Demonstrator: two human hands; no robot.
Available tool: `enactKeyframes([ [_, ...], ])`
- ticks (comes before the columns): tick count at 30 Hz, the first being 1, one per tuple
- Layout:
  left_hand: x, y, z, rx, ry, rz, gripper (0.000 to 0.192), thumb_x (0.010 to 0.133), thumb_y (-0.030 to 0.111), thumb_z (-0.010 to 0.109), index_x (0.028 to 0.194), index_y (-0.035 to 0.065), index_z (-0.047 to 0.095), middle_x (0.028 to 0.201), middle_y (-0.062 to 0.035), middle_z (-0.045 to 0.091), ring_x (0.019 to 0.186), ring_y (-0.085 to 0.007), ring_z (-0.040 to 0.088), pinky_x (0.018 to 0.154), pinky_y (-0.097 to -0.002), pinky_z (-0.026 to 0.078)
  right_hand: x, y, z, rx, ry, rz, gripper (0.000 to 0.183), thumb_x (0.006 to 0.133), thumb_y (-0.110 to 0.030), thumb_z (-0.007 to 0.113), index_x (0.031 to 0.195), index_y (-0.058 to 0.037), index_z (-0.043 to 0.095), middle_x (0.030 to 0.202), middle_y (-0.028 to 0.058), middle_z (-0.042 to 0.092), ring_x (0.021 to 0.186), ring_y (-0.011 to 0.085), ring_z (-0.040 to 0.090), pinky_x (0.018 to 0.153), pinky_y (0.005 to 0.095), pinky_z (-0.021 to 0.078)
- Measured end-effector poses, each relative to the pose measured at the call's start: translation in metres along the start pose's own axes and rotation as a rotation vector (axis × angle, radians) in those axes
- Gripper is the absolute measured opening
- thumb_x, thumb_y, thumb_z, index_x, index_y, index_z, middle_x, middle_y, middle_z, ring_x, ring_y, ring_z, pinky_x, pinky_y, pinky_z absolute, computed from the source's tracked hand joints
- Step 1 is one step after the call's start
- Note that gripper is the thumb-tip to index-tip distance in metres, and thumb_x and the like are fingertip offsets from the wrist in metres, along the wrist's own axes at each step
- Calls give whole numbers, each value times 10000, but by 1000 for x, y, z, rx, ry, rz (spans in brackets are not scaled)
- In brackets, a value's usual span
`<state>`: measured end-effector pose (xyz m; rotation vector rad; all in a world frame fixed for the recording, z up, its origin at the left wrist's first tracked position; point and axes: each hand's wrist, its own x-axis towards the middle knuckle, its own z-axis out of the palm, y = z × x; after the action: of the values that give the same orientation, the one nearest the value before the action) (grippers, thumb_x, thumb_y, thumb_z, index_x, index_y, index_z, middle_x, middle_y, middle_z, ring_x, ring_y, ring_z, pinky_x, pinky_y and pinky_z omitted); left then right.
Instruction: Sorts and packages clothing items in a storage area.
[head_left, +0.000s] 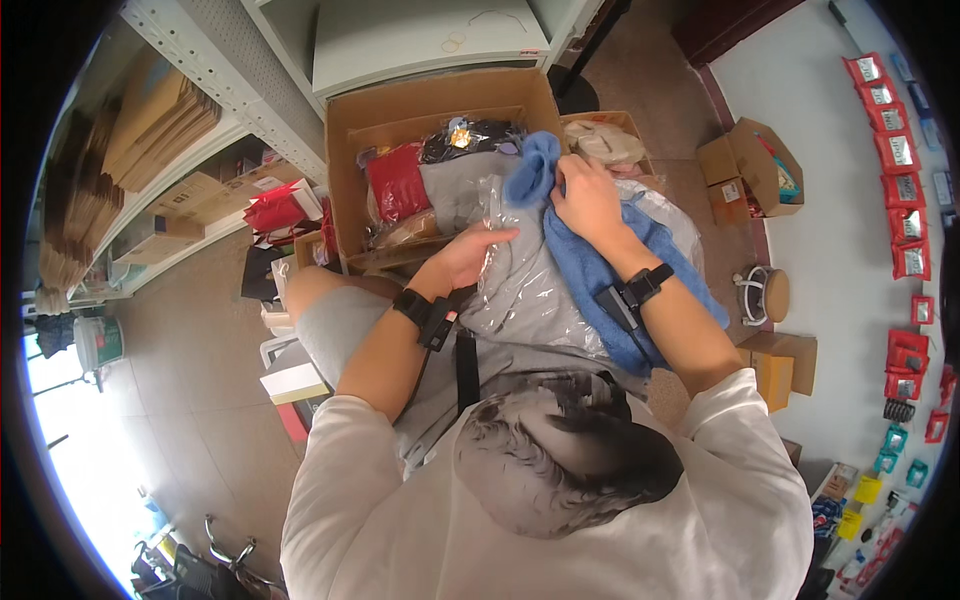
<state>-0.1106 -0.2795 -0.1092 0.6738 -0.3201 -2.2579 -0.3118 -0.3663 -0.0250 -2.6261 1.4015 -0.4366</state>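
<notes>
On my lap lies a clear plastic bag (525, 289) with grey fabric in or beneath it. My left hand (465, 259) holds the bag's left edge, thumb on top and the other fingers partly hidden. A blue fluffy garment (592, 277) stretches beside the bag under my right forearm. My right hand (589, 199) has its fingers bunched at the blue cloth. A looped blue fluffy piece (532, 169) rests at those fingertips; whether it joins the garment is hidden. Just beyond is an open cardboard box (442, 94) with a red bagged item (400, 182) and a black bagged item (472, 139).
A smaller cardboard box (626, 124) holding pale fabric stands right of the large one. A white cabinet (427, 34) is behind them. Left are shelves with flat cardboard (154, 127) and red paper bags (274, 206). A stool (772, 295) and an open carton (757, 165) sit by the right wall.
</notes>
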Motion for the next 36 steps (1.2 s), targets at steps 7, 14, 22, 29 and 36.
enactKeyframes([
  [7,5,-11,-10,267,188,157,362,959,62,613,1315,22,565,1196,-78,676,1087,-198,670,946,-348,552,-42,-34,27,229,-264,97,488,839,-226,714,1286,-101,561,1174,185,591,1014,415,631,881,482,527],
  [14,12,-22,-58,429,-88,286,309,979,76,593,1284,28,602,1218,-102,674,1100,-208,663,924,-359,555,-90,-86,7,478,-376,-260,317,822,-180,723,1119,-116,631,1088,109,578,996,316,640,767,423,557],
  [22,4,-14,-23,246,258,61,307,974,78,612,1276,32,595,1175,-124,687,957,-237,711,819,-386,603,-72,-66,2,93,-478,-528,290,748,-169,692,1034,-143,651,1033,64,549,982,276,625,732,422,569],
  [29,3,-8,2,123,335,145,344,963,-37,533,1303,14,555,1139,-132,684,988,-259,694,850,-421,594,-3,15,2,-85,-167,60,291,850,-130,647,1140,-127,662,1124,126,602,1027,362,633,845,458,547],
  [36,19,-27,-49,-265,128,121,270,976,68,585,1245,33,583,1130,-110,685,998,-238,671,873,-399,564,-71,-64,23,504,-335,-202,291,866,-114,659,1152,-87,611,1112,145,559,1002,372,618,816,459,534],
])
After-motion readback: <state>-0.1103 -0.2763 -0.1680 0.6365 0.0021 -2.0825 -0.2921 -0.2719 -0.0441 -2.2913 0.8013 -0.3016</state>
